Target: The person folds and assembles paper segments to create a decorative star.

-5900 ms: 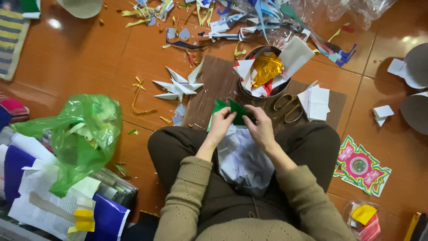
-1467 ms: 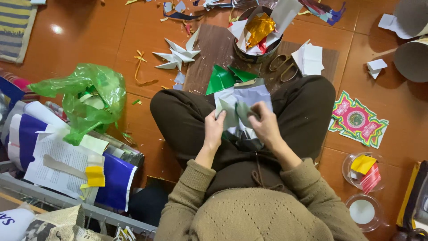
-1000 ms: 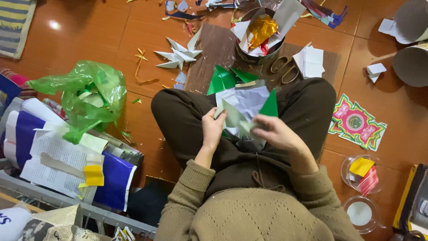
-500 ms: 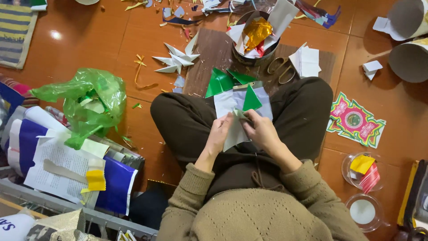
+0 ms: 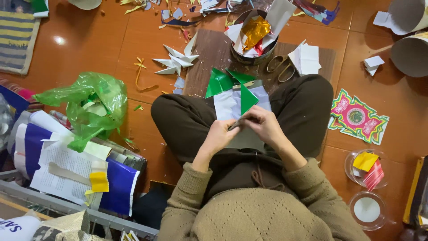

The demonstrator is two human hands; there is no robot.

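Pinching thin grey paper strip [image 5: 238, 123]

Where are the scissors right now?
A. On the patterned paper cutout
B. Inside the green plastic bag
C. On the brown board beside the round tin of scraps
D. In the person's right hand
C: the scissors lie on the brown board just right of the round tin, untouched by either hand.

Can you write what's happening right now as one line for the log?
left hand: pinching paper strip | right hand: pinching same strip | lap: green paper triangle on white sheet | floor: scissors, paper scraps
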